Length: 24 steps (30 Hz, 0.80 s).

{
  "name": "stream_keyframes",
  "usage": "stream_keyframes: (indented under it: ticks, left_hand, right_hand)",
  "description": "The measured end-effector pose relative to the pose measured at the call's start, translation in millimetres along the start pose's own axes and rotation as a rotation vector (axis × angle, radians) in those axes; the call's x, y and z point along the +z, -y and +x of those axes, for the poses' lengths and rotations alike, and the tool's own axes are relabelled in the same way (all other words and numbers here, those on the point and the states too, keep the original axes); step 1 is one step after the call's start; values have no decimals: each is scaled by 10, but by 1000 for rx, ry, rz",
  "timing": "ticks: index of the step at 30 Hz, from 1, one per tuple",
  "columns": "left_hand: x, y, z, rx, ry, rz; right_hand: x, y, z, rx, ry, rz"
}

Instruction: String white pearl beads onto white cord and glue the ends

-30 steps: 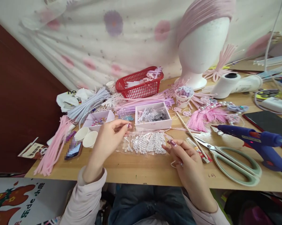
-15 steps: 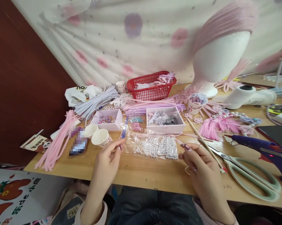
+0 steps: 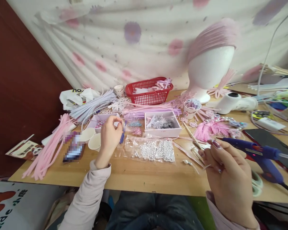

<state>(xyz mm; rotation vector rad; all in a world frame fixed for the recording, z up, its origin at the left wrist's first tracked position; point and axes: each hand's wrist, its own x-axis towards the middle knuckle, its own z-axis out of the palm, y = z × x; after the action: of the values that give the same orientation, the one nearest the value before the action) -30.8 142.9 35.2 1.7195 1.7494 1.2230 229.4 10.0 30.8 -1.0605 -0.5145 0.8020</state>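
Pinching a pale strand (image 3: pixel 207 166), the person's right hand (image 3: pixel 230 179) stands well apart from a clear bag of white beads (image 3: pixel 155 151), its long axis running left to right between the hands. Nearer the bag, which lies to its right and closer to the body, the left hand (image 3: pixel 109 137) curls beside a lilac-white box (image 3: pixel 96 130); whether its fingertips grip anything cannot be told.

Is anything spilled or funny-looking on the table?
I see nothing spilled or broken. The pearls are inside their clear bag. But one small pearl piece lies loose on the table, right of the bag, so it looks a bit out of place.
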Motion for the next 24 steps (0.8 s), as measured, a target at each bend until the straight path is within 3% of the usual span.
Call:
stream_keyframes:
  ticks: [7,12,16,21,24]
  left_hand:
    - [41,126,4,-23,57,10]
    - [40,6,127,46,322,265]
    - [145,-71,267,97,494,460]
    - [280,29,386,183,650,615]
    - [317,123,400,256,645,620]
  right_hand:
    - [-59,-138,31,97,-68,64]
    - [-54,-166,34,128,-25,93]
    - [-40,-138,20,136,-7,106]
    - [-107,-135,14,155,-1,109]
    - [-152,-146,22,150,19,96]
